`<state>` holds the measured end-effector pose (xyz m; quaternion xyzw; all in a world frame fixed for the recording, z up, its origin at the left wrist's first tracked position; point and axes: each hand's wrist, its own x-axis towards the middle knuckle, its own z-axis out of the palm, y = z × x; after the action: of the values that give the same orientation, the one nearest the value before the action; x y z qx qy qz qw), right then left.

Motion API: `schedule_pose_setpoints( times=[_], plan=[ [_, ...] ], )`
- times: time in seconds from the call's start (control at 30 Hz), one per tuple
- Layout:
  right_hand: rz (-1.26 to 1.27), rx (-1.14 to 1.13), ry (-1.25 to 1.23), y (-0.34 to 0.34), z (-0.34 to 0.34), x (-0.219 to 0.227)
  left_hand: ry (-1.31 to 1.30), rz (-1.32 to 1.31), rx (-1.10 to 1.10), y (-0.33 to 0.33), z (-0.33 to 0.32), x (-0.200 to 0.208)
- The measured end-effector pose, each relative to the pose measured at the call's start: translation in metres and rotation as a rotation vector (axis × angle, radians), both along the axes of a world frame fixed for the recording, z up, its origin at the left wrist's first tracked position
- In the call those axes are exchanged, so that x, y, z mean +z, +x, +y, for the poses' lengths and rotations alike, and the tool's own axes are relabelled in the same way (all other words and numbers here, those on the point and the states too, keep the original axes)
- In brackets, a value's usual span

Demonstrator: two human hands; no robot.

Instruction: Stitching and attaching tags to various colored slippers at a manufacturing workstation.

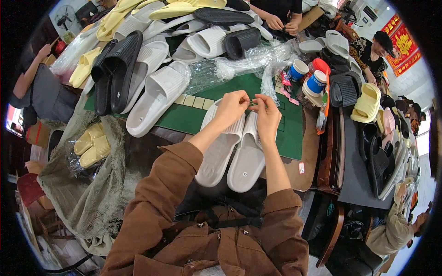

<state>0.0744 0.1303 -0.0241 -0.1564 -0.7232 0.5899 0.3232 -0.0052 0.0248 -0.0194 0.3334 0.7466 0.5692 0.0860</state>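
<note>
The left hand (pixel 231 108) and right hand (pixel 267 118) nearly meet over a pair of grey slippers (pixel 217 158), fingers curled inward; whether they pinch anything, one cannot tell. Well left of the pair lie yellow slippers (pixel 94 147); nearer it, a single grey slipper (pixel 159 99). The pair lies at the near edge of the surface (pixel 291 133); right of it stand cups (pixel 316 83).

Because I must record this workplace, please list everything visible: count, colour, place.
Mat: one, green, centre
Near slides: two, pale grey, centre
Other slides: many, mostly grey, black, yellow, far and right
Bagged slides: two, yellow, left
Sack: one, olive, left
Cups: two, blue-white, right of centre
Wrapping: uncountable, clear, far centre
Banners: some, red, upper right
Other people: at least four, various clothing, around
Sleeves: two, brown, bottom
Left hand: one, bare, centre
Right hand: one, bare, centre
</note>
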Motion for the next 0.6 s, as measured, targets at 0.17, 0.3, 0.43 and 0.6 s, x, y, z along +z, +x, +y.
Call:
schedule_pose_setpoints(
  times=[0.17, 0.3, 0.43, 0.6],
  plan=[
    [0.001, 0.008, -0.040, 0.001, 0.000, 0.002, 0.021, 0.116, 0.062, 0.004, -0.001, -0.005],
    [-0.011, 0.035, -0.054, 0.001, -0.001, 0.005, 0.078, 0.135, 0.062, 0.003, -0.001, -0.010],
    [-0.089, 0.052, -0.002, 0.001, 0.001, 0.005, 0.109, 0.161, 0.063, 0.003, 0.000, -0.013],
    [-0.071, 0.066, -0.036, 0.000, 0.003, 0.001, 0.059, 0.187, 0.080, 0.005, -0.001, -0.013]
  ],
)
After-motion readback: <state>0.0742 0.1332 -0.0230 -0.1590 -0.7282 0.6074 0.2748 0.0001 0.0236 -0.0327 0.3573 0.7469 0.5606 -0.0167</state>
